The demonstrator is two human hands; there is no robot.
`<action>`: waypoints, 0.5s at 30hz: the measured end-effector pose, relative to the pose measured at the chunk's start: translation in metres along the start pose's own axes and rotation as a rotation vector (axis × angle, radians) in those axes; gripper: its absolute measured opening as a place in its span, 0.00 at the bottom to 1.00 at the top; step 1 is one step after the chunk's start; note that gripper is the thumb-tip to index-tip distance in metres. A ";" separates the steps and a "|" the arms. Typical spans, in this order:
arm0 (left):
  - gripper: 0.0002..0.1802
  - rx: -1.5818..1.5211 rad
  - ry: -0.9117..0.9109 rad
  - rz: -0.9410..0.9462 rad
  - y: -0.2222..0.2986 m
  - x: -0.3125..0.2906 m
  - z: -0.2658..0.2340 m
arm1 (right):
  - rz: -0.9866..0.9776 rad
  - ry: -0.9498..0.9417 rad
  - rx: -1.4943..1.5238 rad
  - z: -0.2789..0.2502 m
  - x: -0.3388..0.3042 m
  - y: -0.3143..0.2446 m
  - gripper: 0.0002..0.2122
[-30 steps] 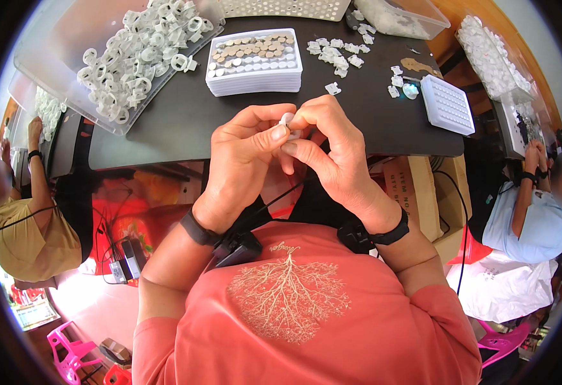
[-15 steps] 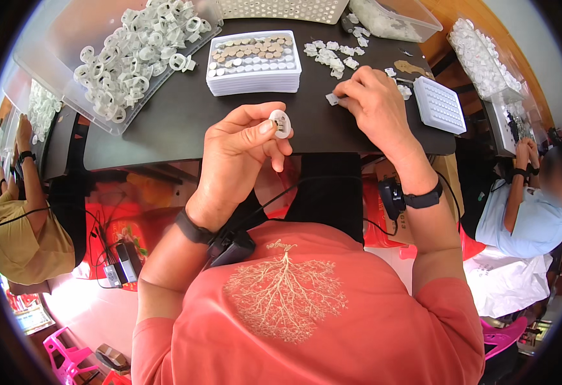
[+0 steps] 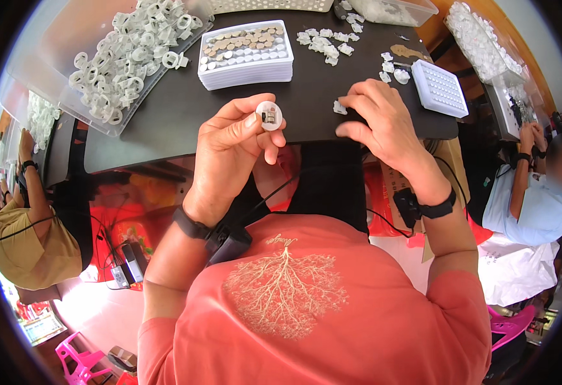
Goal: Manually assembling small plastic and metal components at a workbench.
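Between thumb and fingers, my left hand (image 3: pixel 229 138) holds a round, whitish plastic housing (image 3: pixel 269 116) up above the table's near edge. Small metal and dark parts show inside its open face. My right hand (image 3: pixel 383 125) is to the right with its thumb apart from the curled fingers. A small translucent plastic piece (image 3: pixel 339 108) is at its fingertips, low over or on the dark table; whether they touch it I cannot tell. Beyond lie several similar small pieces (image 3: pixel 322 46) in a loose heap.
A clear bin (image 3: pixel 111 125) of ring-shaped plastic parts stands at the left. Stacked white trays (image 3: pixel 245 76) hold small round discs. On the right lies a white gridded tray (image 3: pixel 440 90). Co-workers sit at both sides, one in a light blue shirt (image 3: pixel 518 208). Cables hang from my wrist bands.
My right hand has come nearer, and its thumb has parted from the small plastic piece it pinched. My left hand has turned the housing so its inside faces up more.
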State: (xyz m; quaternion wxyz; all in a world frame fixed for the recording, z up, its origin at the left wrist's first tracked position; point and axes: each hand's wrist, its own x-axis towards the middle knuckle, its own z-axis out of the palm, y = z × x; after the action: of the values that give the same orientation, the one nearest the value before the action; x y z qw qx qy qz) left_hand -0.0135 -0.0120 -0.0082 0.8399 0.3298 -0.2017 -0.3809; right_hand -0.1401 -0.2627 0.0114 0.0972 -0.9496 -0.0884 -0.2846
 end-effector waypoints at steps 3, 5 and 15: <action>0.19 -0.030 -0.013 -0.013 0.001 0.001 0.000 | -0.071 -0.013 -0.004 -0.009 -0.010 -0.011 0.20; 0.22 0.013 -0.004 -0.006 -0.001 0.002 0.000 | -0.112 0.049 0.037 -0.006 -0.023 -0.005 0.19; 0.16 -0.030 -0.015 0.011 -0.002 0.004 0.000 | 0.142 0.228 0.723 0.015 0.016 -0.043 0.02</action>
State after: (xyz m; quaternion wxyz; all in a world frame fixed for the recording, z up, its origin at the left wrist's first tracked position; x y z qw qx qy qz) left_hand -0.0121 -0.0160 -0.0086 0.8453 0.3130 -0.2041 -0.3819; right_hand -0.1284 -0.2153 0.0135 0.4546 -0.8200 -0.1059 -0.3312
